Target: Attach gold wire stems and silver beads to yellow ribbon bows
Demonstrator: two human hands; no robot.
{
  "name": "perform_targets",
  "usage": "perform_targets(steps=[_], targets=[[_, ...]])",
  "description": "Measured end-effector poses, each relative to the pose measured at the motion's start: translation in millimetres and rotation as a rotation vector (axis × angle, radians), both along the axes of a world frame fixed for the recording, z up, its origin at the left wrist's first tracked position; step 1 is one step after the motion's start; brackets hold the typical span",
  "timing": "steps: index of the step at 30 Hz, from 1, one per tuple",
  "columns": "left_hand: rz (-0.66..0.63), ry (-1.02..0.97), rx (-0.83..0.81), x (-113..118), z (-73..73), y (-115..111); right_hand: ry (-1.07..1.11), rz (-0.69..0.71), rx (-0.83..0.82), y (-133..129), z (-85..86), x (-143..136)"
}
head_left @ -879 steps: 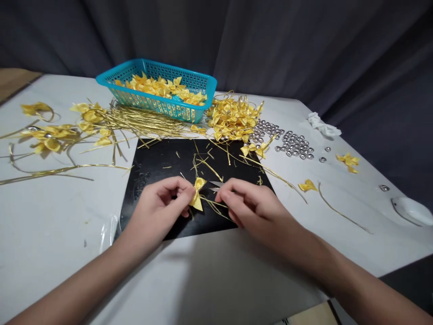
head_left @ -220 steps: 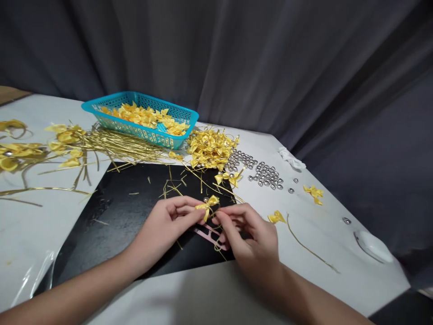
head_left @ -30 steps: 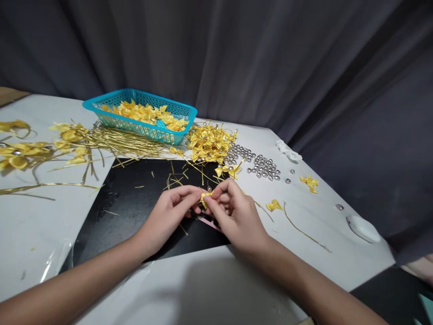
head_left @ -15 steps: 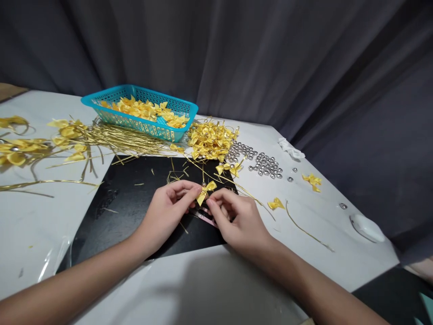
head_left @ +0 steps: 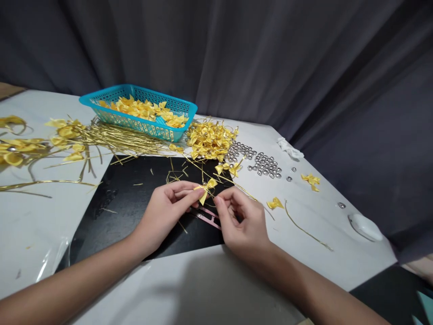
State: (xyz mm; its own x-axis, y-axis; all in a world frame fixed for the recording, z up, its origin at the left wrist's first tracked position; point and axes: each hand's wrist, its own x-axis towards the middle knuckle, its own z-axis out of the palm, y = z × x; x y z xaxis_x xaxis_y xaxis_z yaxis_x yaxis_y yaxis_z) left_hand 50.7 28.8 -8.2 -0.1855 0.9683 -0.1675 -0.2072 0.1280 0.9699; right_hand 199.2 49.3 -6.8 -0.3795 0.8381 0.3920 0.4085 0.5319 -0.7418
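Note:
My left hand (head_left: 167,210) pinches a small yellow ribbon bow (head_left: 210,185) between thumb and fingertips, above the black mat (head_left: 115,221). A thin gold cord (head_left: 212,195) runs from the bow to my right hand (head_left: 244,220), whose thumb and forefinger are closed on its end. At the top of the bow a small shiny bead (head_left: 204,183) shows. Below the hands lies a pink metal tool with cut-out slots (head_left: 208,217), partly covered by my fingers; its kind is unclear.
A blue basket (head_left: 84,100) holds yellow bows. Gold cords (head_left: 125,139) lie before it, beside a heap of finished-looking bows (head_left: 211,140). Silver beads (head_left: 267,166) spread to the right, near loose bows (head_left: 275,203) and a white oval object (head_left: 365,227). Behind hangs a dark curtain (head_left: 237,54).
My right hand has moved a little to the right, away from the bow, with the cord drawn out between the hands. More of the pink tool shows. My left hand stays nearly still.

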Motion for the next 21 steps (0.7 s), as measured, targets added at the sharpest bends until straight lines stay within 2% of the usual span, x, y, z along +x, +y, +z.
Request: perform_targets(steps=[7,16,21], targets=[[-0.007,-0.026,0.001,-0.7,-0.2,0.0,0.052,-0.082,0.105,-0.4,0.8,-2.7],[-0.034,-0.077,0.002,2.5,3.1,-2.6,0.065,-0.058,0.007,0.7,-2.9,-10.8],[-0.011,0.000,0.046,3.9,0.3,-3.7,0.029,-0.035,0.011,-0.6,-2.6,-10.5]])
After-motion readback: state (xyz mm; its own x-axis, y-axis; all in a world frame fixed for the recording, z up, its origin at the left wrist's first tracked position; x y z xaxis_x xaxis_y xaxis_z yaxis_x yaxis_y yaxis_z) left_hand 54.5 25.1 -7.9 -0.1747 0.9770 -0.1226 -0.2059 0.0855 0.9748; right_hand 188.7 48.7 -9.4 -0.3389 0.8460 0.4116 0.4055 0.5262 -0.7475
